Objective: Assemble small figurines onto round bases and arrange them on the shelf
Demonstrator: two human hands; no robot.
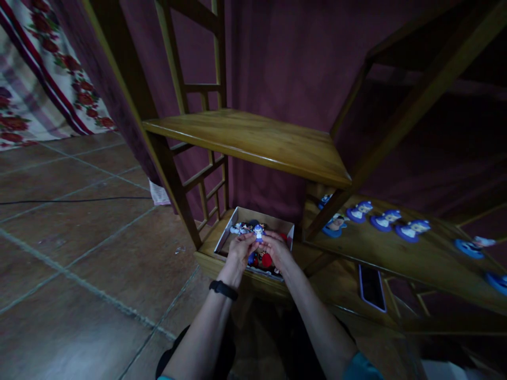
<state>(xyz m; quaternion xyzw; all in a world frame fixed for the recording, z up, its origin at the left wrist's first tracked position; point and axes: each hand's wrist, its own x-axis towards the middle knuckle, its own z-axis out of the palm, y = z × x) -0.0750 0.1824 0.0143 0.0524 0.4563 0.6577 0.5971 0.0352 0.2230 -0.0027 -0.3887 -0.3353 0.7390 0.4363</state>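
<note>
Between my two hands is a small figurine with purple-blue hair and a white face, held upright over an open cardboard box. My left hand, with a black band on its wrist, has its fingertips closed on the figurine's left side. From the other side, my right hand pinches it too. Below and behind them the box holds several more small figures, among them white-and-black ones and a red piece. My hands hide part of the box's contents.
The box stands on the bottom board of a wooden shelf unit, under a bare upper board. On the right-hand shelf stand several figurines on round bases, such as a purple one. A dark phone lies lower right. A black cable crosses the floor.
</note>
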